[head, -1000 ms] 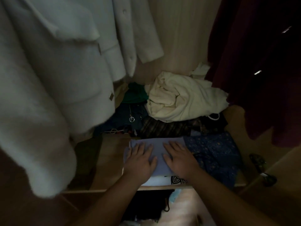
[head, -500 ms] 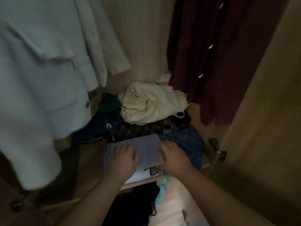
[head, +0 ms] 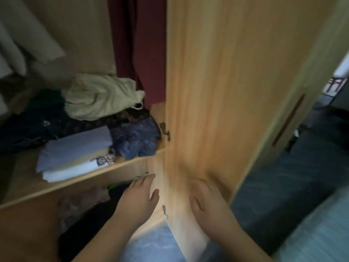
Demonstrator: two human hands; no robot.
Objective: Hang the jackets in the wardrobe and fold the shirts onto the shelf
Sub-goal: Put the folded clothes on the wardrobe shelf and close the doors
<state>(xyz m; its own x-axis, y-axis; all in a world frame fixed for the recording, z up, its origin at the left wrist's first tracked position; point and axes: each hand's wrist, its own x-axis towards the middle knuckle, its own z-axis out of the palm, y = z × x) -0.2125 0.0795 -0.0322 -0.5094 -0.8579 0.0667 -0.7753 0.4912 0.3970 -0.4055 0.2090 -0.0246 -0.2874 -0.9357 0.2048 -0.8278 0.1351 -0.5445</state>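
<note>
Left hand (head: 137,201), right hand (head: 209,203) withdrawn from folded shirt (head: 75,148), fingers relaxed, wooden shelf (head: 24,176), wardrobe door (head: 226,91)

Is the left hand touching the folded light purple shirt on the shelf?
Apart. The head view shows the left hand below the front edge of the shelf, while the folded light purple shirt lies up on it, bare wood between them.

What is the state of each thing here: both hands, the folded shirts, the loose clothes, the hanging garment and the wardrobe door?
left hand: open, empty, below the shelf.
right hand: relaxed, empty, in front of the door.
lilac shirt: folded, on a folded white shirt.
cream garment: crumpled, on the pile.
blue patterned garment: crumpled, beside the shirts.
maroon garment: hanging.
wardrobe door: open.
</note>
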